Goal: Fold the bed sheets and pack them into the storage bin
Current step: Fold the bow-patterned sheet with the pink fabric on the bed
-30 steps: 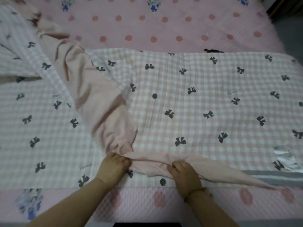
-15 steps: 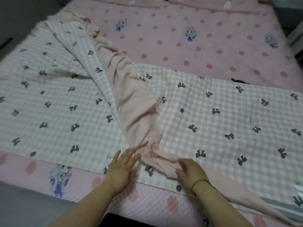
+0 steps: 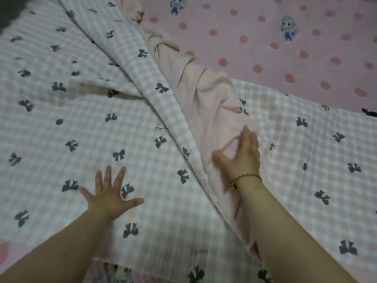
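1. One checked sheet, pink-and-white with black bows, lies spread across the bed. It fills the left, centre and lower right of the frame.
2. One diagonal fold runs through it from top centre to bottom right. Along that fold the sheet's plain pink underside is turned up in a rumpled band, bunched tighter toward the top.
3. Two hands are in view, both bare, forearms entering from the bottom edge.
4. Left hand, lower left of centre: palm down on the checked sheet, all five fingers straight and spread wide. It grips nothing.
5. Right hand, right of centre: on or just over the plain pink band, at the edge where it meets the right checked panel. Fingers are mostly extended toward the top of the frame, thumb out to the left. The hand is blurred, with no cloth seen pinched. Whether it presses the fabric, I cannot tell.
6. One thin gold bracelet is on the right wrist.
7. One pink bed cover with red dots lies under the sheet. It is bare at upper right and shows again at the bottom edge.
8. Two cartoon figures are printed on it at upper right, one at and one cut by the top edge.
9. One small dark item is at the right edge, too small to identify.
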Demonstrator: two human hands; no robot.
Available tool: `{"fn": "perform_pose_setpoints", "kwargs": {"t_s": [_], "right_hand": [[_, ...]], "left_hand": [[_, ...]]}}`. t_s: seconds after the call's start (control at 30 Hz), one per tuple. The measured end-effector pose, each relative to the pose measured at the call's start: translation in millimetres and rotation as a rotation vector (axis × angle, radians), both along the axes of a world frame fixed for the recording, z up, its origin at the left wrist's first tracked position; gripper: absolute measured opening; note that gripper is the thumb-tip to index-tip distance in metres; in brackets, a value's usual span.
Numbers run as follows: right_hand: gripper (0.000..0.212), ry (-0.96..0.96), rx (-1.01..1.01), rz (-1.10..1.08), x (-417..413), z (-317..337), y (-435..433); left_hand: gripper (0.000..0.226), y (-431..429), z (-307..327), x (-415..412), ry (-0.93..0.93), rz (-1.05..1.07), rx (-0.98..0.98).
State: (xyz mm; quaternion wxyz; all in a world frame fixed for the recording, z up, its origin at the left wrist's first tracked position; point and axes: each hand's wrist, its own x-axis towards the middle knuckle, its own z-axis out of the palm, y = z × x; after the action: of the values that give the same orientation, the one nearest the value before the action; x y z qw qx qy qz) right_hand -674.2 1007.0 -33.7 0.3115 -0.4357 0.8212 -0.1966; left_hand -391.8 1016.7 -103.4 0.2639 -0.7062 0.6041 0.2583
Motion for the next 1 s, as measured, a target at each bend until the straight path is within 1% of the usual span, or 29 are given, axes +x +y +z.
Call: {"fn": "perform_pose_setpoints", "kwargs": {"t_s": [0.07,0.1,0.13,0.17,0.23,0.27,0.3,0.33,0.4,0.47,0.53,0.57,0.6,0.67,0.7,0.73,0.8,0.83,0.87,0.93,0.97,1.0], "right_hand": [[0.103,-0.119,0.032,-0.128,11.1,-10.0,-30.2],[0.103,-0.134,0.088,-0.129,17.6,-14.4,-39.2],[0.097,-0.120,0.154,-0.096,23.6,-16.4,-43.8],[0.085,-0.069,0.221,-0.046,32.2,-21.6,-47.2],[0.043,0.088,0.248,0.019,41.6,-24.6,-48.0],[0.028,0.202,0.216,0.067,48.6,-23.1,-47.2],[0.026,0.351,0.116,0.119,53.9,-22.0,-46.3],[0.029,0.490,-0.007,0.167,56.4,-21.3,-45.2],[0.033,0.642,-0.243,0.226,56.6,-21.4,-38.8],[0.033,0.650,-0.329,0.285,57.0,-27.3,-26.2],[0.027,0.596,-0.347,0.363,58.0,-31.7,-14.5],[0.021,0.515,-0.313,0.346,57.9,-32.9,-11.2],[0.018,0.409,-0.271,0.282,57.4,-31.1,-10.4],[0.037,0.240,-0.160,0.194,55.8,-21.1,-11.1],[0.042,0.216,-0.147,0.166,54.9,-18.7,-10.8],[0.041,0.199,-0.162,0.143,55.4,-16.3,-10.5],[0.029,0.147,-0.181,0.111,59.7,-11.6,-12.2],[0.025,0.149,-0.163,0.134,61.9,-11.8,-13.4],[0.024,0.180,-0.134,0.211,65.0,-15.7,-13.7],[0.025,0.296,-0.093,0.377,72.1,-21.1,-11.4],[0.025,0.356,-0.141,0.395,75.0,-22.5,-12.1],[0.023,0.418,-0.248,0.362,75.3,-27.5,-12.9]], "left_hand": [[0.114,-15.1,-12.0,9.7,0.025,-0.023,0.044],[0.116,-18.9,-16.4,11.5,0.027,-0.035,0.065],[0.116,-20.0,-18.7,11.3,0.029,-0.042,0.076],[0.114,-20.8,-20.2,13.9,0.036,-0.046,0.086],[0.113,-21.5,-19.9,14.8,0.045,-0.061,0.101],[0.115,-21.9,-20.5,16.3,0.047,-0.063,0.109],[0.116,-22.7,-20.1,17.4,0.049,-0.062,0.120],[0.117,-23.0,-19.3,17.6,0.050,-0.063,0.130],[0.116,-22.8,-17.7,17.8,0.060,-0.061,0.135],[0.113,-22.5,-13.0,19.2,0.078,-0.060,0.137],[0.114,-20.7,-7.7,21.0,0.103,-0.056,0.134],[0.113,-19.5,-5.8,21.7,0.111,-0.060,0.135],[0.111,-18.0,-4.4,22.4,0.118,-0.063,0.136],[0.109,-16.7,-3.3,23.4,0.123,-0.062,0.132],[0.109,-17.0,-2.9,23.6,0.120,-0.064,0.132],[0.109,-17.4,-3.1,23.2,0.114,-0.069,0.134],[0.109,-18.0,-5.1,22.5,0.101,-0.072,0.136],[0.110,-17.8,-6.4,22.1,0.097,-0.072,0.139],[0.110,-17.6,-7.6,22.0,0.095,-0.072,0.141],[0.110,-17.8,-9.2,21.8,0.091,-0.070,0.143],[0.111,-18.0,-9.3,21.7,0.086,-0.070,0.146],[0.111,-18.6,-9.9,21.3,0.082,-0.072,0.150]]}}
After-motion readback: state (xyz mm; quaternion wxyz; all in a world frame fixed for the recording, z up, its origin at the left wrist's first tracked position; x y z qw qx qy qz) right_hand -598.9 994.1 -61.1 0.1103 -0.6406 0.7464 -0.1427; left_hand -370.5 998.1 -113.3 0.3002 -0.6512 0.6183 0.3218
